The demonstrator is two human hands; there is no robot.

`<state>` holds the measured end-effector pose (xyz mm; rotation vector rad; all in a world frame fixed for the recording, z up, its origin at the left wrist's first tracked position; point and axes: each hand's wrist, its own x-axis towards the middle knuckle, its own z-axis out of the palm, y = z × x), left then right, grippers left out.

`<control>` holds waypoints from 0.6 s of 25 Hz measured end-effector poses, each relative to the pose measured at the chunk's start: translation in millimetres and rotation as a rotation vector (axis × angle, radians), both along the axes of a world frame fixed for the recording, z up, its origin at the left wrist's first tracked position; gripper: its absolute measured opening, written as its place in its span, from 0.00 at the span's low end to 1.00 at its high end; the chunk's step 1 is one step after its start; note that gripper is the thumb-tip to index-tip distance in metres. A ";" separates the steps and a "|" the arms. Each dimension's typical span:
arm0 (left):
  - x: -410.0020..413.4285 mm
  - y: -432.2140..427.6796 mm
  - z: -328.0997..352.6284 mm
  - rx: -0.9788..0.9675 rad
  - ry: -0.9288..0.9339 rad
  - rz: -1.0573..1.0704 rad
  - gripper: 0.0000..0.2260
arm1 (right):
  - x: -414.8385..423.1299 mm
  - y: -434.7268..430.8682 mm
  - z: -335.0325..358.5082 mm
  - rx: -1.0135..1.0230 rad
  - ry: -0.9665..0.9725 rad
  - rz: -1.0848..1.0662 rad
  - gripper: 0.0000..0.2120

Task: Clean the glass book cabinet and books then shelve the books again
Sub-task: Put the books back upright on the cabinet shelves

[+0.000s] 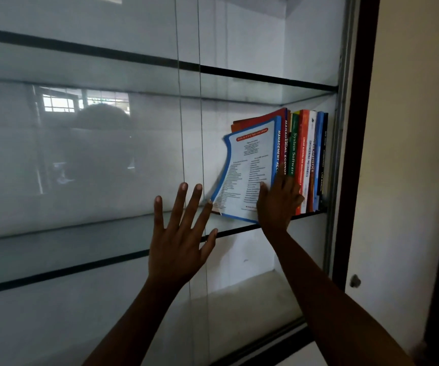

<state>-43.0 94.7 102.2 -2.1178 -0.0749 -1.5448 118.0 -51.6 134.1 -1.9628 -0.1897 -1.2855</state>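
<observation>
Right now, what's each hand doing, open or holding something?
Left hand: open, fingers spread against the glass door.
Right hand: grips the blue-bordered book.

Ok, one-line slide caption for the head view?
Left hand spread at the glass door; right hand grips the blue-bordered book beside the shelved row.

Both bare arms come up from the bottom of the frame, reaching up and forward. The left hand (178, 233) sits low centre with its back to the camera, all five fingers straight, fanned out and pointing up. The right hand (279, 204) is right of centre and a bit higher, thumb on a book (247, 170) cover, other fingers on the spine side, mostly hidden.
</observation>
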 end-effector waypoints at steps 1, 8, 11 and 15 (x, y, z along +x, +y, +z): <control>0.7 0.2 -0.5 0.001 -0.006 -0.003 0.27 | 1.0 4.9 1.3 -0.007 -0.005 -0.023 0.24; 0.2 1.0 -0.7 0.000 -0.003 -0.016 0.26 | 8.4 14.1 -2.3 -0.097 -0.049 -0.132 0.33; -4.5 -2.2 -0.3 -0.021 0.040 -0.028 0.26 | 1.3 3.4 -26.9 -0.235 -0.058 -0.024 0.29; -14.0 -3.9 7.4 -0.036 0.124 -0.076 0.27 | -22.1 -19.1 -12.1 -0.315 0.147 0.285 0.36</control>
